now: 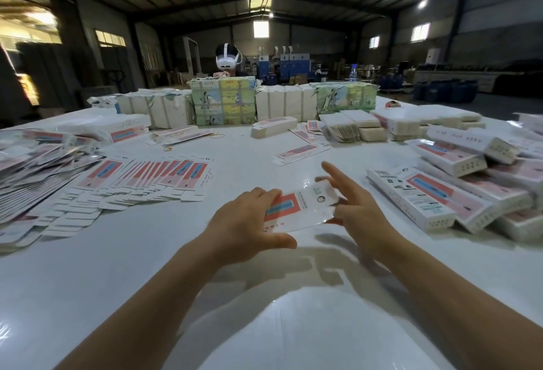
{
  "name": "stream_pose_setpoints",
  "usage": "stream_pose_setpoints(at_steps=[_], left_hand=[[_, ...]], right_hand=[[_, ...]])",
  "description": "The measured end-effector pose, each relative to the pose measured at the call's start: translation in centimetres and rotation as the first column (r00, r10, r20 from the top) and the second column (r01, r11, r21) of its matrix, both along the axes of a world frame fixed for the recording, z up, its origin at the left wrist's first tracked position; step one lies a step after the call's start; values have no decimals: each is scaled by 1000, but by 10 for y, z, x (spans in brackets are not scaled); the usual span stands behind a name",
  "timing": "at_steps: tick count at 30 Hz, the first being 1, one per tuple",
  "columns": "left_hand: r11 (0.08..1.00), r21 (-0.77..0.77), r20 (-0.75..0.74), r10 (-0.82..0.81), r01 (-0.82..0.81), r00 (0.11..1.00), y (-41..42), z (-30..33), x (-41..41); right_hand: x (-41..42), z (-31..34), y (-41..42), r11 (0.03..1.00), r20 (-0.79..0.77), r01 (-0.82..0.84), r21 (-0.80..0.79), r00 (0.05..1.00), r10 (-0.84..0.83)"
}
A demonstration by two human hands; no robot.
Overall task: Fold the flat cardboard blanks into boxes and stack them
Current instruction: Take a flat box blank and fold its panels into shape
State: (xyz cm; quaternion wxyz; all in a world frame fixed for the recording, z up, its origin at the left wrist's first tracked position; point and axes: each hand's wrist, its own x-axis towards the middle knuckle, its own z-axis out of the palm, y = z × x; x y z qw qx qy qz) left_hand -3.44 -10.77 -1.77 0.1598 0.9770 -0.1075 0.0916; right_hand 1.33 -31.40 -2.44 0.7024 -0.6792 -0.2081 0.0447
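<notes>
Warehouse lights glare off a glossy white counter (264, 296), a dark steel-trussed roof overhead and small bright windows in the far wall. Blue machinery (283, 65) stands deep at 12 o'clock, blue drums (443, 90) at 1 o'clock.

Centre stage, both hands are up over the counter with one cardboard blank (299, 208) between them, its red-and-blue print facing up, casting a shadow on the surface beneath. Left hand (249, 231) grips its near-left end, fingers curled over the top edge, thumb underneath. Right hand (357, 211) is at the far-right end, index finger stretched out straight toward 12 o'clock, the other fingers bent at the blank's edge; whether they pinch it I cannot tell through the blur.

Over at 9 o'clock, flat blanks (152, 178) lie fanned in an overlapping row, with a looser heap (35, 169) at the far left edge. At 3 o'clock, folded boxes (458, 190) are stacked in a pile. One single blank (301, 152) lies flat just beyond the hands at 12 o'clock. Further back, bundled packs (223, 99) stand in a wall across the counter, and behind them a second person in a white headset (226, 59).
</notes>
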Motion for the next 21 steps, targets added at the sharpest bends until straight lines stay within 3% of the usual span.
stream_pose_setpoints(at_steps=[2, 4, 6, 8, 10, 13, 15, 17, 18, 21], left_hand=[[993, -110, -85, -51, 42, 995, 6, 7, -2], [976, -210, -104, -87, 64, 991, 12, 13, -7], [965, -248, -119, -119, 87, 986, 12, 16, -11], [963, -236, -164, -170, 129, 972, 8, 18, -15], [954, -246, -222, -226, 169, 949, 6, 22, -16], [977, -168, -153, -159, 133, 975, 10, 36, -18], [994, 109, 213, -19, -4, 977, 11, 37, -16], [939, 326, 546, -90, -112, 833, 4, 30, -13], [915, 385, 568, -130, -123, 813, -1, 25, -12], [910, 403, 353, -57, -97, 934, -11, 11, -8]], right_hand=[[-3, 0, 0, 972, 359, 56, -229, 933, 31], [-4, -1, -1, 928, 601, 178, -328, 797, 60], [-5, -1, -1, 898, 752, 289, -331, 656, 66], [-7, -1, -1, 907, 818, 310, -285, 572, 61], [-8, -2, -1, 915, 782, 281, -288, 621, 56], [-5, -3, 2, 927, 520, 149, -345, 852, 57], [-5, -2, 6, 953, 356, 64, -297, 933, 48], [-3, 0, 9, 983, 242, 3, -182, 969, 42], [-2, 1, 8, 991, 188, -27, -129, 981, 51], [0, 2, 3, 993, 58, -114, -19, 992, 114]])
